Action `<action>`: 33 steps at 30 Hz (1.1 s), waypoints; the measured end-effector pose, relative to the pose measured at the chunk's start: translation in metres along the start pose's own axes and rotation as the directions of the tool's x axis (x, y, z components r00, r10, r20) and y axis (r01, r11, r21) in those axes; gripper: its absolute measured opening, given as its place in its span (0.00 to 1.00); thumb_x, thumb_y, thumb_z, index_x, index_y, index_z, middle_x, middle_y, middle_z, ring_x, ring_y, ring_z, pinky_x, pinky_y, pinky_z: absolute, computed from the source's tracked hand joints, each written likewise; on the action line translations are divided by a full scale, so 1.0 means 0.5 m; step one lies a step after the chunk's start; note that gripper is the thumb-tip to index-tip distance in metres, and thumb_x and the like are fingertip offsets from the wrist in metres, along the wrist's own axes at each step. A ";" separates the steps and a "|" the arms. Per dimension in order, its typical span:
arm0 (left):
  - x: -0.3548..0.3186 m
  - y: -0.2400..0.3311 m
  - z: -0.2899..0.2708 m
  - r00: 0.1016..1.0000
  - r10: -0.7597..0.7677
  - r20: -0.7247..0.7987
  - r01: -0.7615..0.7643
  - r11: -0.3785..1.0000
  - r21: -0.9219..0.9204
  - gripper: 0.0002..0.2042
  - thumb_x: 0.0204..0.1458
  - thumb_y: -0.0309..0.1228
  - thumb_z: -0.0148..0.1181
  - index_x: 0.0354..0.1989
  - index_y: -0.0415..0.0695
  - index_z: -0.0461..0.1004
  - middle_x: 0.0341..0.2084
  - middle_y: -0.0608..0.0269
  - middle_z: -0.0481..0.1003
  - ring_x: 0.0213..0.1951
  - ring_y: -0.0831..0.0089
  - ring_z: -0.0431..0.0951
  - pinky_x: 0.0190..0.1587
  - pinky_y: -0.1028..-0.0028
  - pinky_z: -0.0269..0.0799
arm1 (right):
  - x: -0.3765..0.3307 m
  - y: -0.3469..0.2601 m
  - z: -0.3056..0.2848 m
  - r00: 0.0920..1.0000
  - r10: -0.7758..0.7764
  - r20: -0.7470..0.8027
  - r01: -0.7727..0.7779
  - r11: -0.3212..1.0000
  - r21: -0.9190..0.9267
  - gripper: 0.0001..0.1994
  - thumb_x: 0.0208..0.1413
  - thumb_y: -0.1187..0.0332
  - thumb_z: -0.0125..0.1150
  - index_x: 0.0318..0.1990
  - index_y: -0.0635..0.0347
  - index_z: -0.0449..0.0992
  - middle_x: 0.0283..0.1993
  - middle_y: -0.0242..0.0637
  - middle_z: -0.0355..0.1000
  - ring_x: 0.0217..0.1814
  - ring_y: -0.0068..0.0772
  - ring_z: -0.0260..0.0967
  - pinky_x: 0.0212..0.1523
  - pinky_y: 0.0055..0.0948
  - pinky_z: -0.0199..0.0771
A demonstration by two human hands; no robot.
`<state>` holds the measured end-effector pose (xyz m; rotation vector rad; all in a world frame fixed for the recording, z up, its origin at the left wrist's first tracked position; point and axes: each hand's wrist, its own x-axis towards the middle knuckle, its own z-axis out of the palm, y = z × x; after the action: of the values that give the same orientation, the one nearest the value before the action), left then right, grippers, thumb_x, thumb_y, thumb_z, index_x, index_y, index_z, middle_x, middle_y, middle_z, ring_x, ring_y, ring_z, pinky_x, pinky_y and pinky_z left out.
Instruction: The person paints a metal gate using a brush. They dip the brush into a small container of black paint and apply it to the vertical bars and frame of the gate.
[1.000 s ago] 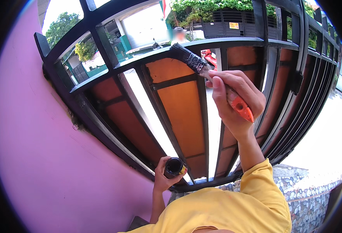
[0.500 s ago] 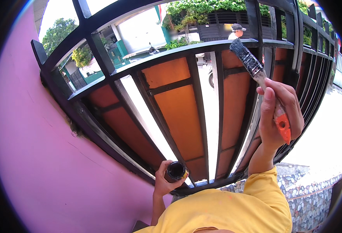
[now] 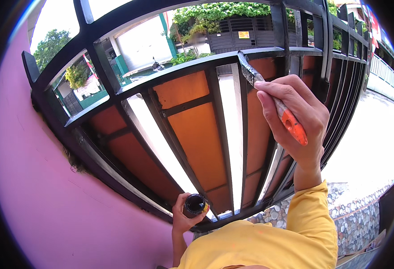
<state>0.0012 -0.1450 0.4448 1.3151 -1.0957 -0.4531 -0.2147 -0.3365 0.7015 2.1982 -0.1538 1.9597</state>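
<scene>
Pinched between the thumb and fingers of my right hand [image 3: 297, 116] is a paintbrush [image 3: 252, 74] with an orange-tipped handle. Black paint coats its bristles, whose tip meets the horizontal rail [image 3: 183, 65] of a black metal gate. Down near my chest, my left hand [image 3: 184, 214] is wrapped round a small open can [image 3: 194, 204] of dark paint, held with its mouth up. Behind both hands stand the gate's black bars, with orange-brown panels [image 3: 197, 145] set between some of them.
A pink wall [image 3: 71, 201] rises close on the left, against the gate's end. Beyond the bars lie a street, green plants [image 3: 223, 12] and a dark gate with a yellow sign [image 3: 243, 35]. Pebble-patterned paving [image 3: 356, 224] spreads at the lower right.
My right hand has brought the paintbrush down and leftward, from above the rail onto it. The can stays in my left hand. A passer-by in a cap is out of sight now.
</scene>
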 end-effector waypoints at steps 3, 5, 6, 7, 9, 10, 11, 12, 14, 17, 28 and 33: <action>0.007 0.004 0.006 1.000 0.000 0.015 0.000 1.000 -0.004 0.29 0.35 0.26 0.78 0.46 0.42 0.68 0.36 0.64 0.77 0.43 0.77 0.78 0.50 0.75 0.72 | 0.001 0.024 -0.016 0.994 0.112 -0.004 -0.106 0.951 0.290 0.07 0.51 0.79 0.67 0.39 0.64 0.81 0.33 0.37 0.77 0.29 0.28 0.76 0.29 0.21 0.74; 0.008 0.006 0.006 1.000 -0.002 0.018 0.003 1.000 -0.031 0.28 0.35 0.25 0.78 0.45 0.42 0.68 0.36 0.64 0.77 0.42 0.77 0.78 0.50 0.75 0.73 | -0.010 0.063 -0.039 0.942 0.326 0.078 -0.328 0.847 0.419 0.07 0.57 0.74 0.66 0.41 0.65 0.82 0.36 0.38 0.79 0.33 0.25 0.78 0.35 0.19 0.75; 0.010 0.002 0.005 0.999 0.009 0.053 -0.009 1.000 0.000 0.30 0.34 0.23 0.77 0.47 0.42 0.67 0.37 0.63 0.76 0.43 0.76 0.78 0.51 0.73 0.73 | -0.015 0.088 -0.056 0.924 0.379 0.047 -0.363 0.832 0.421 0.07 0.58 0.72 0.65 0.41 0.66 0.82 0.37 0.38 0.79 0.34 0.25 0.78 0.36 0.19 0.76; 0.013 -0.004 0.007 0.996 0.019 0.087 -0.021 0.999 0.030 0.31 0.33 0.22 0.76 0.49 0.42 0.66 0.39 0.62 0.75 0.45 0.74 0.77 0.52 0.71 0.74 | -0.022 0.117 -0.075 0.902 0.431 0.016 -0.396 0.815 0.424 0.08 0.60 0.70 0.64 0.42 0.66 0.81 0.38 0.38 0.80 0.34 0.24 0.78 0.37 0.20 0.77; 0.008 -0.010 0.004 0.997 -0.012 0.078 0.011 1.000 0.015 0.31 0.34 0.21 0.76 0.49 0.42 0.66 0.39 0.62 0.75 0.45 0.73 0.78 0.52 0.71 0.75 | -0.044 0.172 -0.102 0.885 0.458 -0.081 -0.418 0.860 0.292 0.10 0.62 0.68 0.62 0.43 0.66 0.81 0.39 0.38 0.80 0.35 0.25 0.79 0.38 0.20 0.77; 0.008 -0.013 0.006 0.997 -0.037 0.069 0.037 0.999 -0.007 0.32 0.34 0.21 0.76 0.49 0.42 0.65 0.39 0.61 0.76 0.45 0.72 0.79 0.52 0.70 0.75 | -0.045 0.185 -0.117 0.864 0.493 -0.102 -0.449 0.846 0.287 0.10 0.63 0.67 0.61 0.44 0.66 0.80 0.40 0.38 0.80 0.35 0.25 0.79 0.39 0.20 0.77; 0.009 -0.015 0.008 0.997 -0.040 0.072 0.040 0.999 -0.006 0.32 0.34 0.21 0.76 0.49 0.42 0.65 0.39 0.61 0.76 0.45 0.72 0.79 0.52 0.70 0.75 | -0.049 0.185 -0.134 0.849 0.514 -0.124 -0.479 0.846 0.233 0.10 0.63 0.67 0.60 0.44 0.65 0.81 0.39 0.37 0.80 0.34 0.24 0.79 0.39 0.20 0.76; 0.010 -0.017 0.011 0.996 -0.029 0.081 0.032 0.999 -0.037 0.31 0.34 0.20 0.75 0.49 0.41 0.65 0.40 0.60 0.76 0.45 0.71 0.79 0.52 0.70 0.76 | -0.053 0.177 -0.147 0.864 0.481 -0.149 -0.462 0.875 0.148 0.10 0.64 0.68 0.59 0.44 0.67 0.80 0.39 0.38 0.79 0.34 0.24 0.78 0.39 0.21 0.77; 0.010 -0.019 0.015 0.995 -0.024 0.094 0.030 0.997 -0.066 0.31 0.34 0.20 0.75 0.49 0.41 0.65 0.41 0.59 0.76 0.46 0.71 0.79 0.52 0.69 0.76 | -0.047 0.162 -0.153 0.876 0.452 -0.168 -0.449 0.892 0.059 0.11 0.64 0.69 0.58 0.44 0.70 0.80 0.39 0.39 0.79 0.35 0.24 0.77 0.40 0.23 0.79; 0.014 -0.013 0.021 0.995 0.000 0.103 0.002 1.000 -0.023 0.31 0.34 0.20 0.75 0.49 0.41 0.65 0.41 0.59 0.76 0.46 0.71 0.79 0.52 0.69 0.76 | -0.024 0.160 -0.126 0.956 0.220 -0.194 -0.255 0.949 -0.184 0.06 0.59 0.72 0.63 0.40 0.64 0.82 0.33 0.35 0.78 0.33 0.22 0.76 0.34 0.21 0.72; 0.005 -0.007 0.028 0.998 -0.017 0.056 0.021 0.996 -0.082 0.29 0.35 0.22 0.77 0.47 0.40 0.68 0.37 0.63 0.77 0.43 0.75 0.78 0.51 0.74 0.73 | -0.053 0.203 -0.116 0.919 0.369 -0.135 -0.326 0.907 0.266 0.10 0.62 0.66 0.62 0.44 0.65 0.81 0.38 0.36 0.79 0.38 0.25 0.79 0.39 0.18 0.78; 0.000 -0.009 0.020 0.997 -0.018 0.077 0.018 1.000 -0.004 0.31 0.34 0.20 0.76 0.48 0.41 0.65 0.41 0.59 0.76 0.46 0.71 0.78 0.52 0.70 0.75 | -0.058 0.229 -0.155 0.889 0.397 -0.229 -0.390 0.917 0.078 0.11 0.62 0.66 0.62 0.44 0.65 0.81 0.41 0.37 0.80 0.38 0.24 0.79 0.41 0.20 0.79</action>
<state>-0.0058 -0.1513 0.4395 1.3134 -1.1471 -0.5230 -0.3170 -0.4333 0.6897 2.0446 -0.5796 2.4358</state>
